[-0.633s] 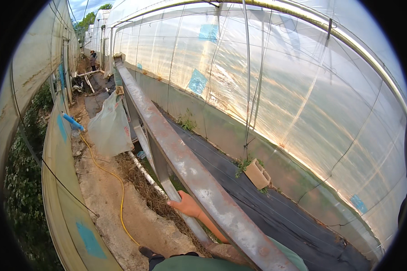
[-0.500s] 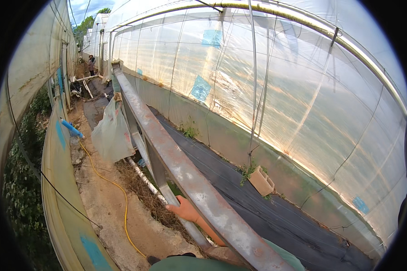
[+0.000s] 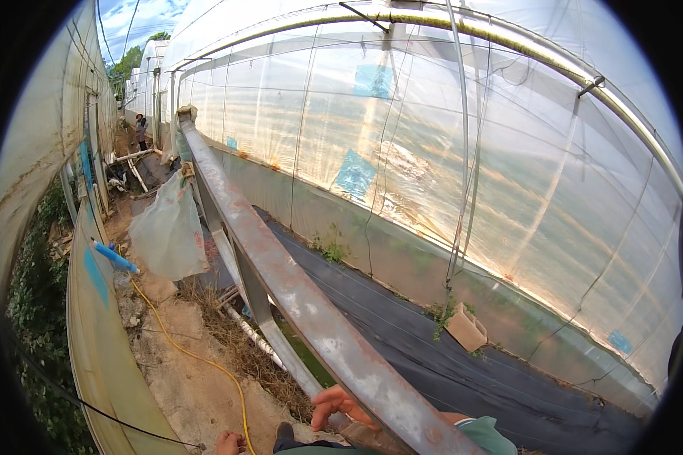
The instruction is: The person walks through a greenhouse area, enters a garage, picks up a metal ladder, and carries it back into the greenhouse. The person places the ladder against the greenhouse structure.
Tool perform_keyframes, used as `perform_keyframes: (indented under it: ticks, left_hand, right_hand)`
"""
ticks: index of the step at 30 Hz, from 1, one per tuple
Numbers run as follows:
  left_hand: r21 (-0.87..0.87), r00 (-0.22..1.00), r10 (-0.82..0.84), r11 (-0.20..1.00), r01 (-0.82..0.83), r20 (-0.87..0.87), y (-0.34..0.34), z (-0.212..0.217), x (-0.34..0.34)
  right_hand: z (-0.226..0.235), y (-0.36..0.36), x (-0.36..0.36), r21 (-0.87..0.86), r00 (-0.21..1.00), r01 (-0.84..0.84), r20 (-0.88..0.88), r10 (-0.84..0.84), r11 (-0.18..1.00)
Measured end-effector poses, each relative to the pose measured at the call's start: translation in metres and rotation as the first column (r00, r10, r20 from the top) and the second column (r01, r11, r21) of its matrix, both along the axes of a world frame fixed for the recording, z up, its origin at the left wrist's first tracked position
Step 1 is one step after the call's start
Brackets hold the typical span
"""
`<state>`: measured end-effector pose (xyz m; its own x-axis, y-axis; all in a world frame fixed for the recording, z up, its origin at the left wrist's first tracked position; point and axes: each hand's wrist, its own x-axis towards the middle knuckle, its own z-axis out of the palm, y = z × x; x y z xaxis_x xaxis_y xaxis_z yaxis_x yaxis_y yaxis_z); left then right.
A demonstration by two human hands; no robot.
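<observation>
My right hand [image 3: 340,405] reaches under the long rusty metal beam [image 3: 303,296] from its right side. Its fingers are loosely bent and apart, beside the lower end of the thin lower metal rail [image 3: 290,355]; nothing shows in them. A green sleeve [image 3: 487,434] appears to the right of the beam. At the bottom edge, my left hand [image 3: 229,443] is only partly in view, near the yellow hose [image 3: 239,379]; whether it holds anything is hidden. A torn whitish plastic sheet [image 3: 171,231] hangs from the beam's far part.
A dirt path [image 3: 178,334] runs along the left, with a blue tube [image 3: 115,256] beside it. Black ground cover [image 3: 387,326] and a tan block [image 3: 465,329] lie right of the beam, below a plastic greenhouse wall [image 3: 448,152]. Far off, a person [image 3: 141,133] stands near white pipes.
My right hand has let go of the lower rail and moved down toward me, its fingers loosening. My left hand has come into view at the bottom. The view has shifted slightly.
</observation>
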<state>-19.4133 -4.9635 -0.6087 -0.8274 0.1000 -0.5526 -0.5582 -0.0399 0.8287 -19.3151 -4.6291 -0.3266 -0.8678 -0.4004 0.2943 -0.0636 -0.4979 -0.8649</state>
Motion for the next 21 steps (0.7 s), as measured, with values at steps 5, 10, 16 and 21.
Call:
perform_keyframes:
  ticks: [5,10,16,21]
  left_hand:
    - [0.162,0.805,-0.593,0.796,0.583,0.016,0.067,0.063,-0.107]
    - [0.240,0.371,-0.898,0.316,0.918,-0.235,0.131,0.106,-0.175]
    - [0.164,-0.097,-0.986,-0.118,0.979,-0.133,0.186,0.103,-0.213]
    - [0.156,-0.175,-0.966,-0.206,0.966,-0.191,0.216,0.096,-0.230]
  right_hand:
    - [-0.013,0.004,-0.074,0.013,0.964,0.251,0.080,-0.252,0.968]
    - [-0.001,-0.011,-0.134,0.248,0.846,0.521,-0.024,-0.533,0.817]
    - [-0.001,-0.022,-0.198,0.362,0.678,0.721,-0.193,-0.710,0.591]
    - [-0.018,-0.029,-0.226,0.349,0.562,0.818,-0.313,-0.766,0.458]
